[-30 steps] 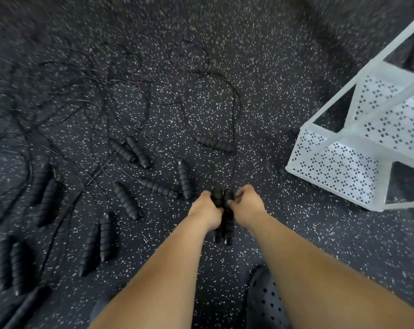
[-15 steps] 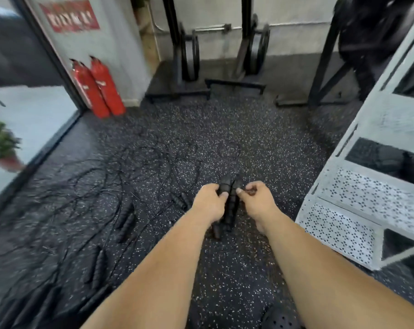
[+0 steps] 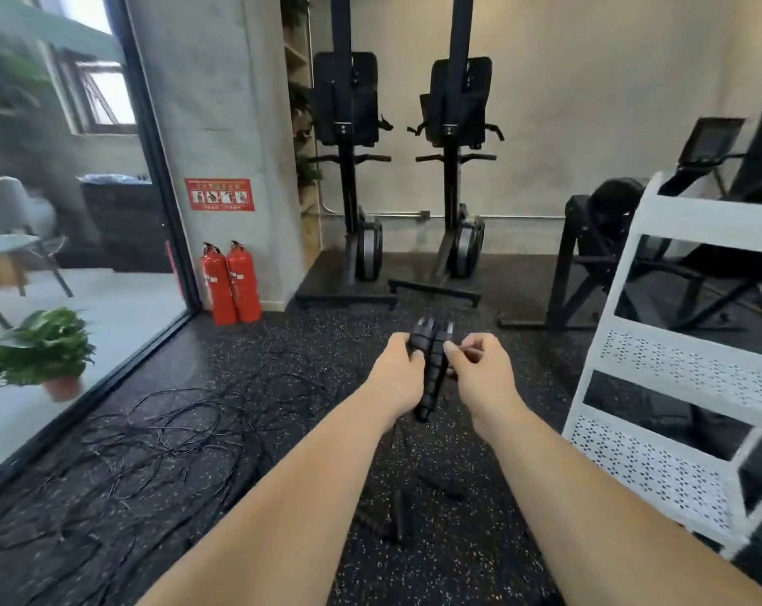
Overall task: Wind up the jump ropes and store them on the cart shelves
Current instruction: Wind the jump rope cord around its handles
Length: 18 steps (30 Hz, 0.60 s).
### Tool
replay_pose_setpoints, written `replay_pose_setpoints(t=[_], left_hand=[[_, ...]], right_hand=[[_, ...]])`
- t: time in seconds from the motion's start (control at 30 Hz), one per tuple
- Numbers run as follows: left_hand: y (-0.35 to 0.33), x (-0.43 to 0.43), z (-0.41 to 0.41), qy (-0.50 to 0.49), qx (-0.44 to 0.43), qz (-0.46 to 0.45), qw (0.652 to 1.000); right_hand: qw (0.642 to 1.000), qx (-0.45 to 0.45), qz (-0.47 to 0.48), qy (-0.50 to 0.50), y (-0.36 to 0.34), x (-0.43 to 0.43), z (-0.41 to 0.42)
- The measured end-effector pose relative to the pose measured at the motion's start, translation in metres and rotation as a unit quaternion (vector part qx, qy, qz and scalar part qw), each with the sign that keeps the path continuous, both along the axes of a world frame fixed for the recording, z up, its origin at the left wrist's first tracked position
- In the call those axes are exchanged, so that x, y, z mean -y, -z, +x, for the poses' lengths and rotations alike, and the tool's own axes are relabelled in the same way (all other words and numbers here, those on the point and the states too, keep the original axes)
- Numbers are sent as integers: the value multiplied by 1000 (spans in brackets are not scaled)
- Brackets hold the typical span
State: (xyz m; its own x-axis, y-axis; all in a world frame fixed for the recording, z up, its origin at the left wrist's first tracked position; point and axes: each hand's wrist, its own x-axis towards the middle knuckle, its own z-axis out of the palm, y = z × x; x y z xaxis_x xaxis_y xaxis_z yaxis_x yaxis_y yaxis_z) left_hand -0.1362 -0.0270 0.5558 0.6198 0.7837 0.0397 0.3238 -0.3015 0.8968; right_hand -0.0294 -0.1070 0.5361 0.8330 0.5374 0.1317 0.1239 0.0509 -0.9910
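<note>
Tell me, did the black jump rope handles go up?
Yes. The black ribbed jump rope handles rose from beside the bottom shelf of the white perforated metal cart to its middle shelf.

Black handles (image 3: pixel 431 365), white perforated cart (image 3: pixel 659 430), speckled floor (image 3: pixel 256 369).

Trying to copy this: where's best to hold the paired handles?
Wrap the ribbed middle of the paired handles from the left, as the left hand does: they stand side by side, so one grip clamps both, tops free for the right hand.

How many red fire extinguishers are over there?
2: one fire extinguisher and a second just right of it, both upright on the floor by the grey pillar. None seems hidden.
</note>
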Motion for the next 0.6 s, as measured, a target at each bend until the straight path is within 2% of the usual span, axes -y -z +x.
replay_pose_setpoints(t=[0.13, 0.23, 0.37, 0.47, 0.6], left_hand=[[-20, 4, -12, 25, 45, -16, 999], [-29, 0, -22, 67, 50, 64, 994], [-42, -4, -35, 34, 67, 152, 985], [-54, -8, -52, 4, 37, 227, 973], [-72, -11, -84, 19, -26, 295, 955]], right_hand=[[999, 36, 24, -11, -26, 3, -7], [997, 62, 47, -17, -46, 9, -17], [991, 111, 68, -33, -73, 15, -34], [985, 156, 60, -53, -84, 20, -43], [953, 296, -11, -61, -89, 31, -50]])
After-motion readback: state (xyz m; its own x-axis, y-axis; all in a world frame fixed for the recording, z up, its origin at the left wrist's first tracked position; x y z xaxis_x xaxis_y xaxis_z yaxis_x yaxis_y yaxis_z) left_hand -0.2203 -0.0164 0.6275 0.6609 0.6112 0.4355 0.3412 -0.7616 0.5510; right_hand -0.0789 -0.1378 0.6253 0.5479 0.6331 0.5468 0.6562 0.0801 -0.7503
